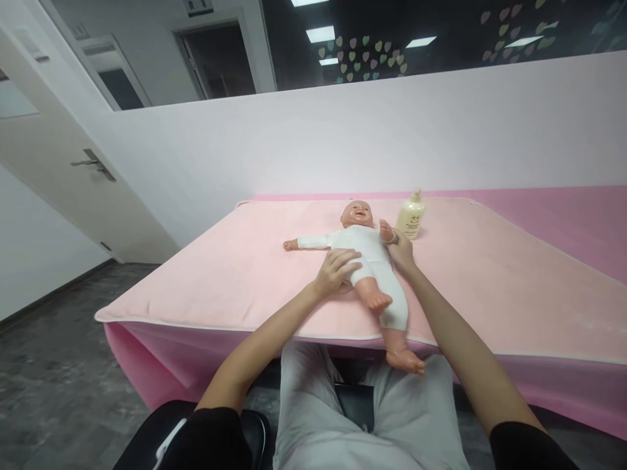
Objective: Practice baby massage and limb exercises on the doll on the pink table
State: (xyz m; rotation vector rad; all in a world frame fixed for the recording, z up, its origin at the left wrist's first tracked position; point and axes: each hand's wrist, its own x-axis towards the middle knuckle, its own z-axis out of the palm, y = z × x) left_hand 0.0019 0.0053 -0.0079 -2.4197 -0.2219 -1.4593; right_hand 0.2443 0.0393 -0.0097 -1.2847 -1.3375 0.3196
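A baby doll point(362, 240) in a white long-sleeved suit lies on its back, head toward the wall. Its lower leg hangs past the table's front edge; the other leg is bent, foot raised. My left hand point(337, 269) is closed around the doll's hip and upper thigh on the left side, fingers over the top. My right hand point(402, 250) grips the doll's forearm on the right, just below its little hand. The doll's other arm stretches out to the left on the mat. Just behind my right hand stands a pale yellow pump bottle point(411, 217).
A pink padded mat point(235, 261) covers the table, over a darker pink cloth point(563, 215) that hangs down in front. A white wall point(313, 143) with a dark window above rises behind. A door point(63, 176) is at the left. Black chair parts show beside my legs.
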